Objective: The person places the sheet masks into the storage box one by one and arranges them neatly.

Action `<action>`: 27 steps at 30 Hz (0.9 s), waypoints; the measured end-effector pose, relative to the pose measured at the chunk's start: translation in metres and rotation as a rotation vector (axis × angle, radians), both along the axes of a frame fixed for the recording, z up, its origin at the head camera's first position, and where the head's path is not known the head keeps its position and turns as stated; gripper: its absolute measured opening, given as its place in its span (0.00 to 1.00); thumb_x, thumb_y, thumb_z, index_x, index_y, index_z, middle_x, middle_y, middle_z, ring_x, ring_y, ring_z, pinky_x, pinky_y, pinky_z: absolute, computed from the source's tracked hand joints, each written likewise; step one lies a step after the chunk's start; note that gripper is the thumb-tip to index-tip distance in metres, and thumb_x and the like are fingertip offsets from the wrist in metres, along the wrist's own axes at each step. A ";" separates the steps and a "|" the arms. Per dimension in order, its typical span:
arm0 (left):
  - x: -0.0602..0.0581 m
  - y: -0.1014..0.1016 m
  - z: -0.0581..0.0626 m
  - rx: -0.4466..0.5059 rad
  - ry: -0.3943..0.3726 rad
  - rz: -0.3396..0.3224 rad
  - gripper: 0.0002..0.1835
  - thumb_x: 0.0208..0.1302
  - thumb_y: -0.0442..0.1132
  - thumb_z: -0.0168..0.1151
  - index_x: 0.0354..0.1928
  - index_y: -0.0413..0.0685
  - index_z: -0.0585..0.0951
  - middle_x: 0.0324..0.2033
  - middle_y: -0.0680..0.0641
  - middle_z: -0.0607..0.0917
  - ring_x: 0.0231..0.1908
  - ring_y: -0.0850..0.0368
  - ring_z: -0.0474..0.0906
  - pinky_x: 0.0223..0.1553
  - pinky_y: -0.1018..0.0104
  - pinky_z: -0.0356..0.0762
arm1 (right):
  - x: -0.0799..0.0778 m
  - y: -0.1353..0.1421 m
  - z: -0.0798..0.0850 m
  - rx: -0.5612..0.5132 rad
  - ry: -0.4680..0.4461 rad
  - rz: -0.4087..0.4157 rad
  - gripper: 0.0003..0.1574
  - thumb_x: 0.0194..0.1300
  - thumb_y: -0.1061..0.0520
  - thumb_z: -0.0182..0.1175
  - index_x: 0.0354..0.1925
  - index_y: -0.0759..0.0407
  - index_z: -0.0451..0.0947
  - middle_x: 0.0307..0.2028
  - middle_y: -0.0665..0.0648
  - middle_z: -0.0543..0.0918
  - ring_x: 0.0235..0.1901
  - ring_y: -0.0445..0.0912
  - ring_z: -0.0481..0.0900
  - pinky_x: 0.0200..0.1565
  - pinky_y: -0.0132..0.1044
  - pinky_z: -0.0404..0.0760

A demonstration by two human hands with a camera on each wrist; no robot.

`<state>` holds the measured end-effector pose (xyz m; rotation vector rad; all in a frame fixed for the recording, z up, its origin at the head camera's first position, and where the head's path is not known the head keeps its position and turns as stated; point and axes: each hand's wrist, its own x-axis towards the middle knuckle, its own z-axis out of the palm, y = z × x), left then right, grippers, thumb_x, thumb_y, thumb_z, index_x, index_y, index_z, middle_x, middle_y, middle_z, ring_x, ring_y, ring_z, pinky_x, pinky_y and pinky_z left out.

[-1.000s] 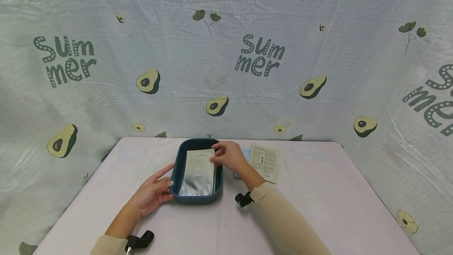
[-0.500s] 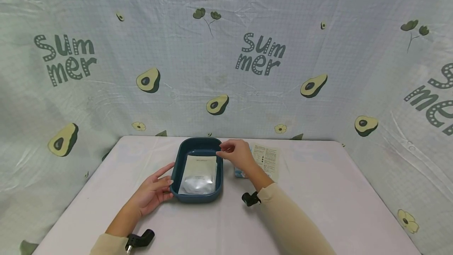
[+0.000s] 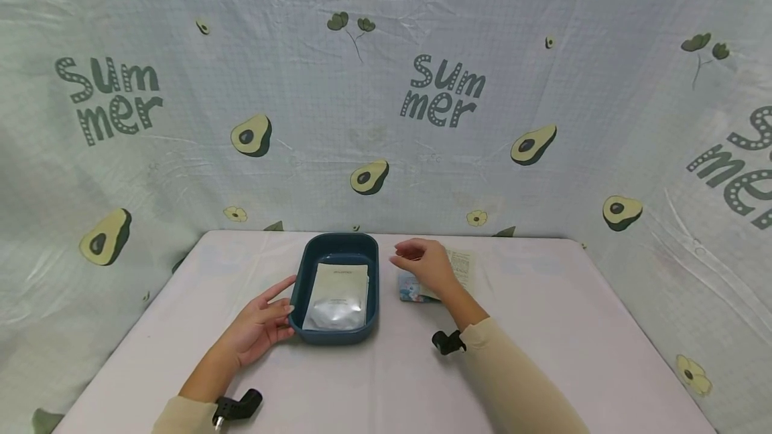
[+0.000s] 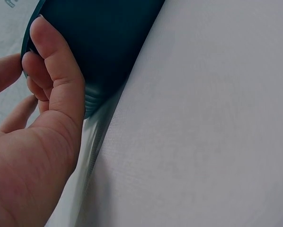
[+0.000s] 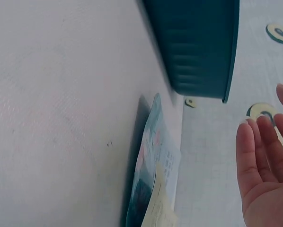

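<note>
- Near the middle of the desk [image 3: 338,387] stood the blue bin [image 3: 340,338], upright, with a pale, silvery packet [image 3: 335,293] lying flat inside it, towards the end nearest you.
- Your left hand [image 3: 263,327] touched the bin's left side; its fingers were slightly spread and rested there rather than closing round it, apparently to steady it.
- Your right hand [image 3: 425,265] hung to the right of the bin, apart from it and holding nothing: the fingers lay close together, bent a little, with the thumb away from them.
- Below that hand, on the desk, a printed cream packet [image 3: 462,266] overlapped a blue packet [image 3: 412,288], both partly hidden in the head view.
- You seemed to be between two moves, one packet in the bin and these two outside; the step looked like a reach for another packet.
- Your next move probably called for lowering the right fingers to an edge of the cream packet and pinching it alone, lest the blue one slide along.
- Behind the desk hung the avocado-printed cloth [image 3: 301,99].
</note>
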<state>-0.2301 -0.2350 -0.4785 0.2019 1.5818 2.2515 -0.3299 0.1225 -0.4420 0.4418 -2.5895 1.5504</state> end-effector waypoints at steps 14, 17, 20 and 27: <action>0.000 0.000 -0.001 0.001 0.013 0.004 0.37 0.78 0.31 0.49 0.82 0.51 0.47 0.44 0.52 0.84 0.37 0.59 0.84 0.42 0.67 0.85 | -0.007 0.034 -0.013 -0.114 0.032 -0.005 0.21 0.64 0.48 0.72 0.51 0.57 0.86 0.48 0.56 0.89 0.46 0.47 0.86 0.49 0.30 0.83; 0.001 0.000 -0.001 -0.002 0.008 0.006 0.37 0.78 0.31 0.49 0.82 0.51 0.48 0.43 0.52 0.84 0.37 0.59 0.84 0.42 0.67 0.85 | -0.007 0.043 -0.015 -0.136 0.019 -0.024 0.23 0.64 0.48 0.72 0.52 0.58 0.85 0.50 0.58 0.89 0.47 0.48 0.86 0.49 0.29 0.82; 0.001 0.000 0.000 -0.009 0.003 0.011 0.37 0.78 0.32 0.49 0.82 0.52 0.48 0.43 0.53 0.84 0.37 0.60 0.84 0.42 0.67 0.85 | -0.008 0.053 -0.017 -0.143 0.020 -0.055 0.24 0.64 0.48 0.72 0.54 0.60 0.85 0.51 0.60 0.88 0.49 0.49 0.85 0.50 0.28 0.82; 0.000 0.001 0.000 -0.010 0.005 0.007 0.37 0.78 0.32 0.49 0.82 0.51 0.46 0.44 0.53 0.85 0.37 0.60 0.84 0.42 0.67 0.85 | -0.013 0.073 -0.020 -0.143 0.020 -0.149 0.24 0.64 0.48 0.72 0.54 0.59 0.85 0.52 0.59 0.87 0.52 0.52 0.85 0.51 0.31 0.83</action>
